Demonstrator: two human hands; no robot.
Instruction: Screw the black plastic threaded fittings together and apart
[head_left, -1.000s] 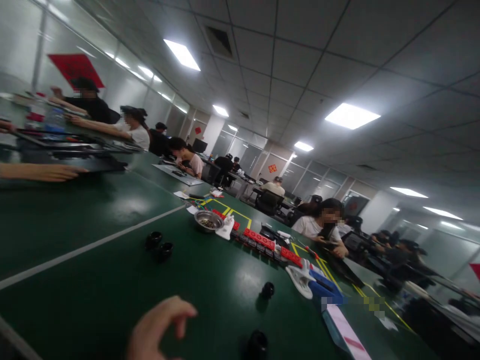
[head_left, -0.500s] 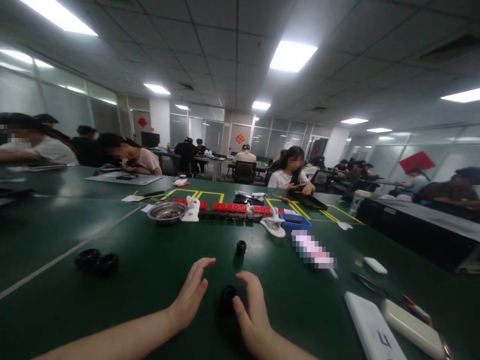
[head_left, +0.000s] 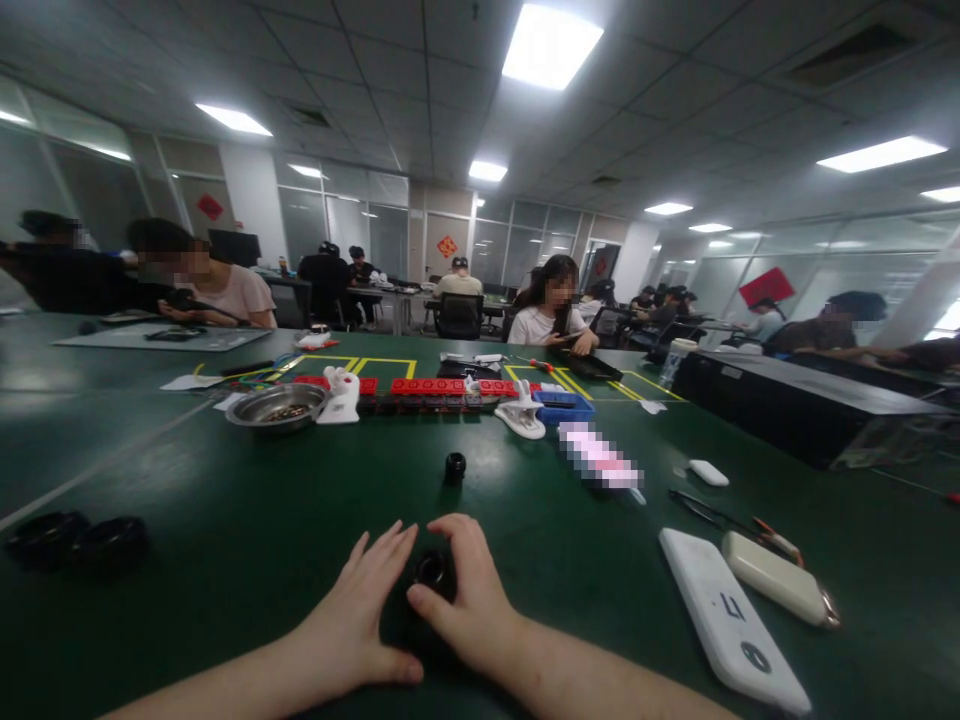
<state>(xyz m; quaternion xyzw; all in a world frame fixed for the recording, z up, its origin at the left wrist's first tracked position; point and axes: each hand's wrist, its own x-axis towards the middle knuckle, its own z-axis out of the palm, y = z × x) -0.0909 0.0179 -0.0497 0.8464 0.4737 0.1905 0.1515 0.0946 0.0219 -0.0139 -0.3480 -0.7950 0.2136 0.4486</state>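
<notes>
In front of me on the green table stands a black round part with a hole in its top [head_left: 430, 570]. My right hand [head_left: 469, 590] is curled around it, thumb on the near side and fingers on the far side. Left of it, my left hand [head_left: 367, 605] is open with fingers and thumb spread, its fingertips close to the part, and nothing is in it. Beyond both hands sits a smaller black round part [head_left: 455, 468]. A pair of larger black ring-shaped parts [head_left: 111, 545] lies at the far left.
A metal bowl of small pieces [head_left: 277, 407], white clamps [head_left: 520, 412], red strips [head_left: 457, 388] and a blue tray [head_left: 562, 408] line the middle. White [head_left: 727, 610] and cream [head_left: 776, 580] devices lie right, near a black case [head_left: 810, 405]. A person [head_left: 555, 310] sits opposite.
My right hand has closed around the black part. My left hand has come nearer to it, with its fingers spreading. The view has swung slightly to the right and downward.
</notes>
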